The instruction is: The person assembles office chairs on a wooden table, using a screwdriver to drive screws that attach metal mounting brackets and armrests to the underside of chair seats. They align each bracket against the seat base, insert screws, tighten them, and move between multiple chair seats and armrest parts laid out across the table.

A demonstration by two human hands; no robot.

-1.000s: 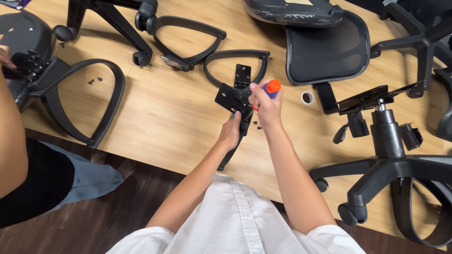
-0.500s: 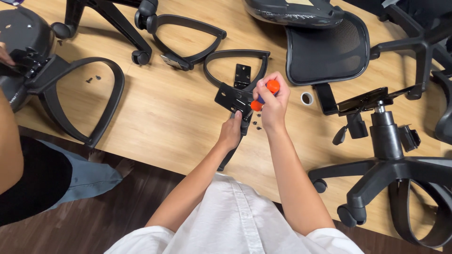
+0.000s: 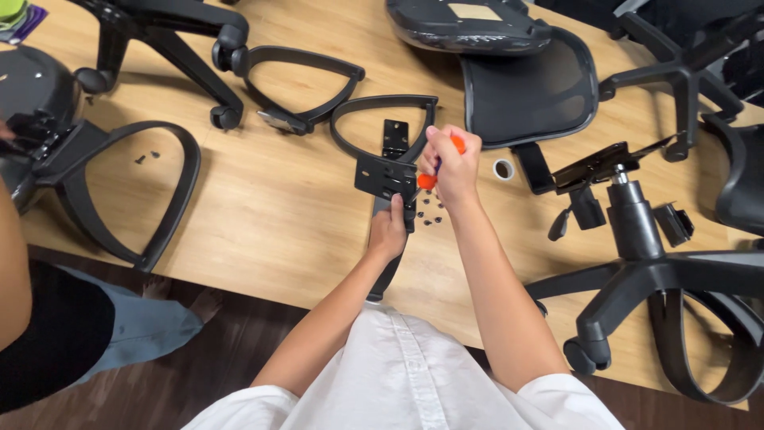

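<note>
Black metal bracket plate [image 3: 385, 177], standing at the upper end of a black chair arm post [image 3: 390, 255], is the landmark at the middle of the wooden tabletop [image 3: 270, 207]. Left hand [image 3: 387, 231]: fingers wrapped around the post just below the plate, holding it steady. Right hand [image 3: 452, 166]: fist closed around an orange-handled screwdriver [image 3: 430, 177], just right of the plate, with the tool angled down toward the plate's right edge; the tip is hidden, so contact with a screw cannot be confirmed. Small dark screws [image 3: 431, 213] lie loose on the wood just below and right of the plate.

Directly behind the plate lies a black loop armrest [image 3: 350, 119], with a second small plate [image 3: 394, 137] inside its opening. A further loop armrest [image 3: 306, 87] lies up and left of the plate, beside a wheeled chair base [image 3: 159, 32]. Far left of the plate a large armrest [image 3: 171, 191] is joined to a seat pan [image 3: 32, 87], with another person's arm [image 3: 12, 271] at the frame edge. Up and right of the plate rests a mesh backrest [image 3: 529, 91]; a small white ring [image 3: 503, 169], possibly a roll of tape, lies to the right. Farther right stands a chair base with gas cylinder [image 3: 637, 231].
</note>
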